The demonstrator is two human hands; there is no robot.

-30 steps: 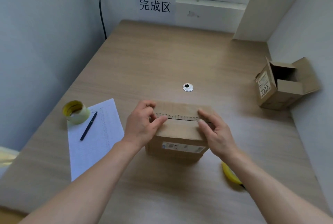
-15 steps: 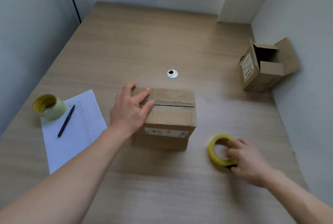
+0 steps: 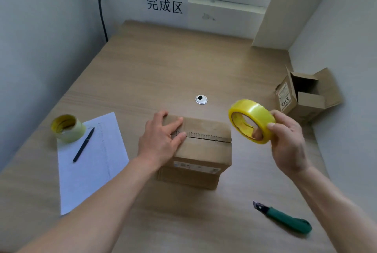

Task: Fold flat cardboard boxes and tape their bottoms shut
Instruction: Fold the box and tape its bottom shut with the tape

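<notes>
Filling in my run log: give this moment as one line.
step: ready to tape seam | left hand: pressing flaps of cardboard box flat | right hand: holding yellow tape roll raised | seam: untaped

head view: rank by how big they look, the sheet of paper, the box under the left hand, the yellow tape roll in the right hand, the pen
1. sheet of paper
2. box, close to the paper, so that order is unsure
3. yellow tape roll, raised toward the camera
4. pen

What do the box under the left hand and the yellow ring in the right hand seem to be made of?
Box: corrugated cardboard, matte brown; fluted edges show along the flap seam. Tape roll: glossy, translucent yellow plastic film, probably wound on a core; light glints off it.
</notes>
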